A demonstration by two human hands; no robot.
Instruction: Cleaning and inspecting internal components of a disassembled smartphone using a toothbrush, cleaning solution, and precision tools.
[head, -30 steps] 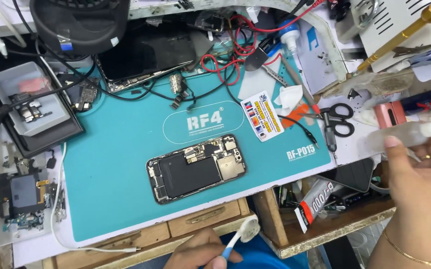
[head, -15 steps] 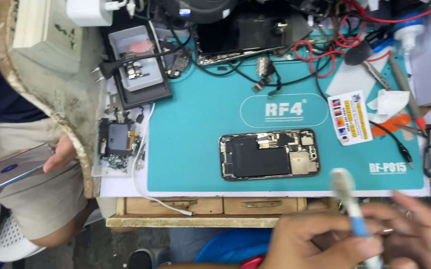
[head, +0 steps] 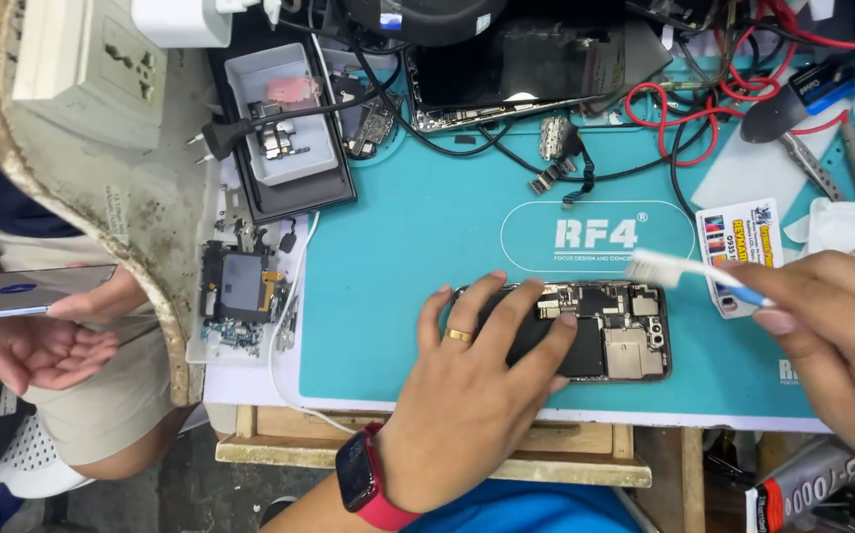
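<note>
Since the earlier frame, left hand (head: pixel 482 395) has landed, fingers spread, flat on the opened phone (head: pixel 605 331) lying lengthwise at lower centre of the teal mat (head: pixel 398 257). Right hand (head: pixel 832 345) pinches a toothbrush (head: pixel 689 273), bristles just above the phone's right end.

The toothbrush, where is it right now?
In the head view, the toothbrush is held in the right hand at the right side, its bristles just above the top right edge of the opened phone, which the left hand presses onto the teal mat.
</note>
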